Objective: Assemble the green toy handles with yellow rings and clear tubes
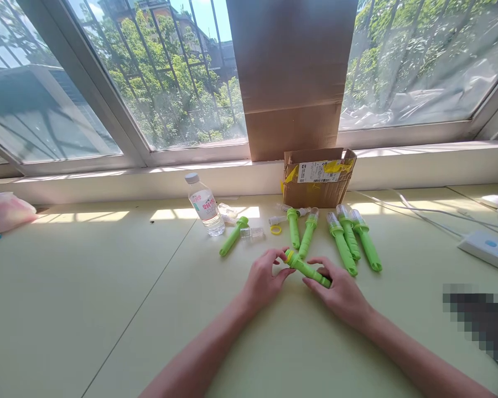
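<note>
A green plastic flashlight-like handle [309, 271] lies slantwise between my hands, a little above or on the table. A yellow ring [289, 256] sits around its upper left end. My left hand [268, 276] pinches that ringed end with thumb and fingertips. Closed around the lower right end is my right hand [336, 284]. Just beyond are a green handle with a clear ribbed cap [309, 232] and another green handle [292, 228]. A loose yellow ring [276, 229] lies near them. Two clear caps [252, 233] rest beside a further green handle [233, 236].
Three capped green handles [348, 240] lie to the right. Behind stands an open cardboard box [317, 188]. A water bottle [206, 205] stands back left. A power strip [489, 250] with white cables is at right, a pink plastic bag [6, 211] at far left.
</note>
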